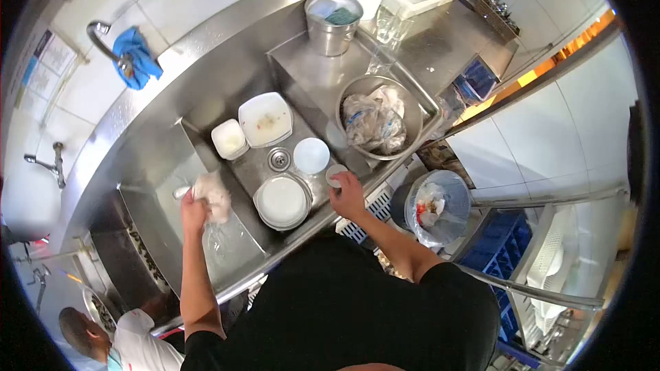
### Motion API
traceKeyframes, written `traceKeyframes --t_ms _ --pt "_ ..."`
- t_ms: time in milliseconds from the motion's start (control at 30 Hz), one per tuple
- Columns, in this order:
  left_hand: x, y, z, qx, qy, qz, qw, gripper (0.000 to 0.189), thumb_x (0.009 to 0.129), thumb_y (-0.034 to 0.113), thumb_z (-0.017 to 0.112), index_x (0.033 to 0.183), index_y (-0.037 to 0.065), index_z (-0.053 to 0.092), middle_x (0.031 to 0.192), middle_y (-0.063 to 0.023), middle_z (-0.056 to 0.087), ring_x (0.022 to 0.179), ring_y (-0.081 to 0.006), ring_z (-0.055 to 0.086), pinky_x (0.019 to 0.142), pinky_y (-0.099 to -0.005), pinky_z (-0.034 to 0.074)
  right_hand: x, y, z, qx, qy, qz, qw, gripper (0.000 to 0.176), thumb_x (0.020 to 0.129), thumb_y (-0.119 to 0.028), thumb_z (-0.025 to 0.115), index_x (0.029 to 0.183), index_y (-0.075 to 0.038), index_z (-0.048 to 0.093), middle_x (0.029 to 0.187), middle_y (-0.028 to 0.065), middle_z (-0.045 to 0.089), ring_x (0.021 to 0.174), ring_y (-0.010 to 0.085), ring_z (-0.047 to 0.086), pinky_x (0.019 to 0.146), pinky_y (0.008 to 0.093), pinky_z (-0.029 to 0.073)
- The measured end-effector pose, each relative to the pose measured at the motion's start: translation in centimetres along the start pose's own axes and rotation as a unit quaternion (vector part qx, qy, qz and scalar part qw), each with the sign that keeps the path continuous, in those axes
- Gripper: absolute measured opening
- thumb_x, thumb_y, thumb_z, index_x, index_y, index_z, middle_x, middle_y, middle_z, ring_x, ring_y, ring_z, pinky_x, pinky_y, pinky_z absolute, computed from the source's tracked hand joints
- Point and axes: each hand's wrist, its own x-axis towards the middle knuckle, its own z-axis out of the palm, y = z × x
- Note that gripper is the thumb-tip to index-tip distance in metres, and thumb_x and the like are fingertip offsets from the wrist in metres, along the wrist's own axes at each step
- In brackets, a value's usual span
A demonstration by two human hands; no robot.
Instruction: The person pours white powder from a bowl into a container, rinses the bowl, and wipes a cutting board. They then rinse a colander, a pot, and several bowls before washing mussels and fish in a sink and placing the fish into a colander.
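Observation:
My left hand is closed on a pale, crumpled cloth-like bundle, held over the left sink basin. A small white piece pokes out at the bundle's left side; its kind is unclear. My right hand grips a small whitish cup by its rim, at the front edge of the middle basin. Left of that cup lie a round white bowl and a stack of round white plates. Behind them are square white plates with food residue and a stack of small square dishes.
A steel pot with a green scouring pad stands at the back. A steel bowl of plastic bags sits right. Below is a lined waste bin. A faucet with a blue cloth is at back left; another person is at lower left.

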Motion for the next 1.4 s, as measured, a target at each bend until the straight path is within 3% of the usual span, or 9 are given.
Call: traceKeyframes --t_ms 200,433,500,600,833,1033,1133,1233,1400 --pt "2.8 10.2 16.8 -0.163 -0.113 -0.001 0.98 0.037 0.078 -0.004 0.048 0.114 0.001 0.056 0.089 -0.006 0.063 0.074 -0.0168 0.061 0.065 -0.0317 0.052 4.4 2.8 -8.0 -0.134 0.245 0.038 0.96 0.046 0.08 -0.027 0.065 0.118 -0.007 0.049 0.126 0.018 0.04 0.127 0.0401 0.031 0.104 0.0593 0.02" --pt "1.6 16.1 38.3 -0.37 -0.228 -0.032 0.9 0.03 0.076 -0.002 0.054 0.105 0.002 0.051 0.096 -0.0102 0.059 0.084 -0.024 0.062 0.071 -0.0394 0.053 2.8 6.6 -5.9 -0.166 0.219 0.007 0.962 0.038 0.081 -0.028 0.065 0.109 -0.007 0.05 0.121 0.0163 0.043 0.13 0.041 0.029 0.104 0.0625 0.015" --pt "0.9 16.2 42.8 -0.339 -0.231 -0.061 0.91 0.036 0.08 -0.001 0.055 0.115 0.004 0.05 0.1 -0.0096 0.06 0.088 -0.0223 0.061 0.072 -0.0364 0.052 3.0 6.5 -5.9 -0.155 0.232 0.012 0.96 0.036 0.079 -0.025 0.065 0.107 -0.008 0.052 0.121 0.0157 0.045 0.13 0.0408 0.031 0.105 0.0623 0.016" --pt "1.2 9.6 46.4 -0.145 -0.311 0.103 0.934 0.044 0.086 0.004 0.06 0.128 0.005 0.047 0.1 -0.0062 0.062 0.09 -0.0181 0.062 0.077 -0.0302 0.05 3.3 6.7 -5.9 -0.155 0.238 0.015 0.959 0.035 0.075 -0.023 0.065 0.105 -0.009 0.053 0.121 0.0141 0.047 0.132 0.0391 0.031 0.105 0.0624 0.016" --pt "-5.7 4.1 30.6 -0.225 -0.504 -0.01 0.834 0.031 0.09 0.003 0.058 0.121 0.0 0.058 0.105 -0.0084 0.066 0.09 -0.0175 0.065 0.083 -0.0316 0.052 3.0 7.9 -4.3 -0.119 0.192 0.039 0.973 0.053 0.075 -0.022 0.066 0.12 0.0 0.047 0.148 0.0212 0.027 0.141 0.0456 0.012 0.112 0.0607 0.005" --pt "-4.0 -3.0 9.8 -0.283 -0.112 0.028 0.952 0.015 0.09 0.008 0.058 0.103 0.002 0.063 0.078 -0.0054 0.065 0.066 -0.0139 0.06 0.067 -0.0279 0.05 -0.1 0.8 -2.2 -0.004 0.098 -0.051 0.994 0.044 0.074 -0.012 0.067 0.113 -0.004 0.05 0.136 0.0228 0.04 0.131 0.0428 0.031 0.109 0.0563 0.017" --pt "1.8 -15.7 0.4 -0.035 0.18 0.035 0.982 0.03 0.088 0.026 0.064 0.107 0.003 0.06 0.087 -0.0077 0.065 0.076 -0.0166 0.061 0.07 -0.0295 0.05 -2.2 -2.2 0.5 -0.068 0.027 -0.025 0.997 0.032 0.077 -0.014 0.066 0.107 -0.008 0.057 0.119 0.0146 0.054 0.118 0.0329 0.045 0.102 0.0474 0.028" --pt "0.9 -18.2 -4.2 0.194 0.246 -0.069 0.947 0.054 0.077 0.036 0.076 0.114 0.001 0.057 0.099 -0.0147 0.063 0.096 -0.0273 0.061 0.085 -0.0353 0.05 -2.0 -2.9 2.7 -0.175 0.041 -0.007 0.984 0.018 0.079 -0.017 0.065 0.095 -0.012 0.062 0.101 0.0051 0.063 0.101 0.0264 0.055 0.094 0.0419 0.033" --pt "2.6 -20.3 -2.2 0.448 0.114 -0.08 0.883 0.075 0.071 0.04 0.077 0.131 0.007 0.046 0.122 -0.0185 0.057 0.117 -0.0332 0.054 0.098 -0.0426 0.045 -2.1 -2.3 3.9 -0.212 0.044 -0.014 0.976 0.007 0.081 -0.021 0.062 0.083 -0.015 0.065 0.08 0.0019 0.064 0.084 0.0254 0.058 0.089 0.0386 0.034"
